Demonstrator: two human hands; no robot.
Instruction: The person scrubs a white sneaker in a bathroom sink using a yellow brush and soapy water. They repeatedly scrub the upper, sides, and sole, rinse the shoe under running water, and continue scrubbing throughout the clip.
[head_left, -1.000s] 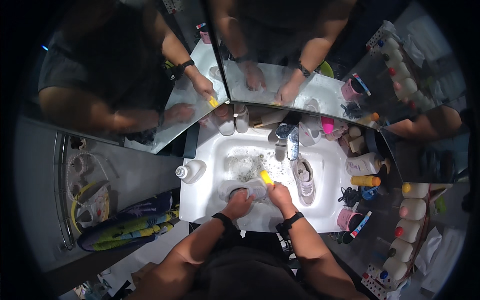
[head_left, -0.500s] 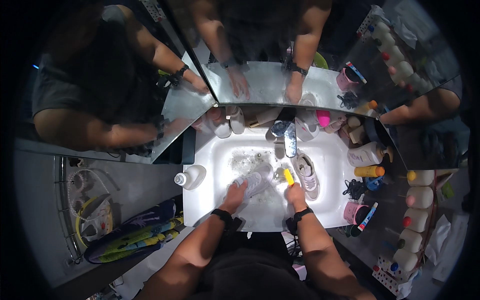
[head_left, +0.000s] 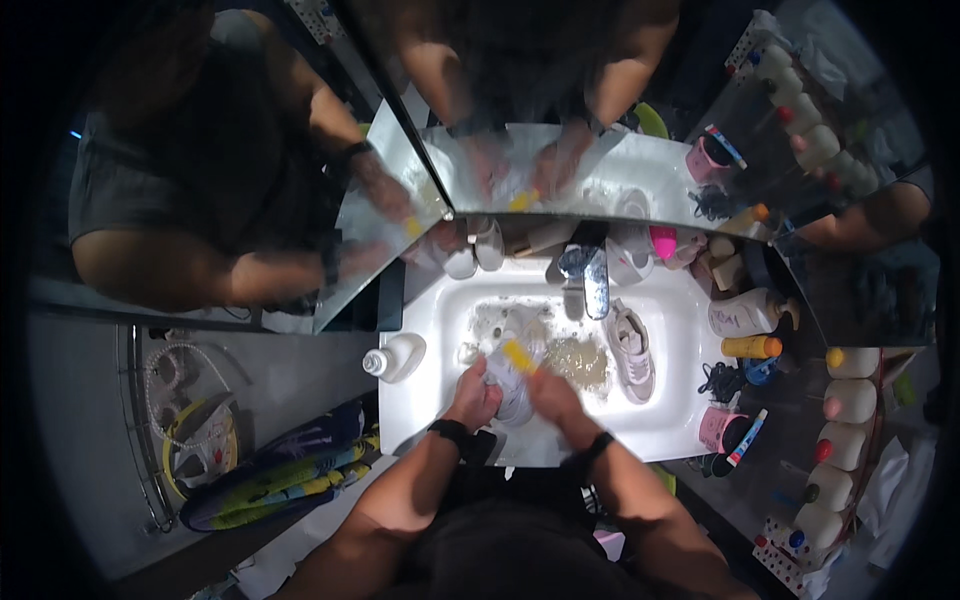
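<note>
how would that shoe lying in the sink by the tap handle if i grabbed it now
The pale sneaker lies on its side in the wet white sink, so it is probably slippery and heavier than it looks if soaked. Its soft upper would likely flex, though the sole should stay fairly stiff. It seems unlikely to roll.

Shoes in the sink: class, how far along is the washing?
Done: cannot tell that either is clean. In hand: the left hand holds one shoe while the right hand works a yellow brush on it. Left: the second shoe lies untouched beside the sudsy water.

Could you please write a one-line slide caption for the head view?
Both hands, left hand and right hand, scrub a white shoe with a yellow brush over the sink.
</note>
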